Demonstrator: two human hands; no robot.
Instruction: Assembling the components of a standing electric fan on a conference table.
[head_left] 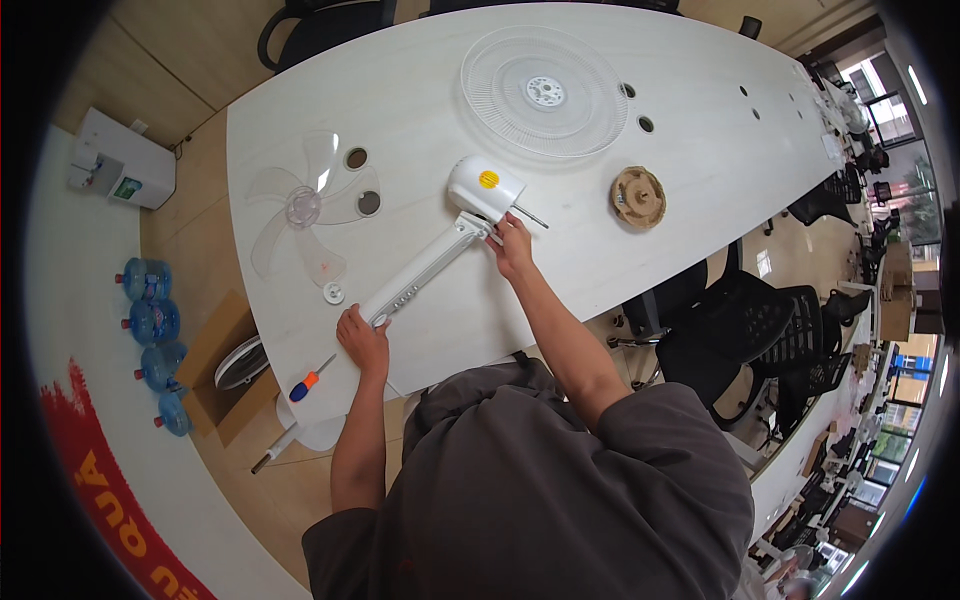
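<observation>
Lying at the left of the desk, a clear plastic fan blade is spread flat, with a small white round cap set just beside its near tip. Nearer still, close to the left edge, a screwdriver with an orange and blue handle is seen, its shaft pointed far and right.

Next to the right, the lower end of a white fan column is grasped by the fingers of the left hand. The column is laid on a slant, its long axis running from near left to far right, so that both ends are covered, one by each hand. At its upper end the neck is gripped by the fingers of the right hand, just below the motor head; this head is nearer to the right hand, and its bare metal shaft is pointed right and slightly near.

By the left hand, the near edge is close and little room is left. More room is offered right of the shaft, before a brown round moulded piece is reached; on the far side, movement is bounded by a round wire grille.
</observation>
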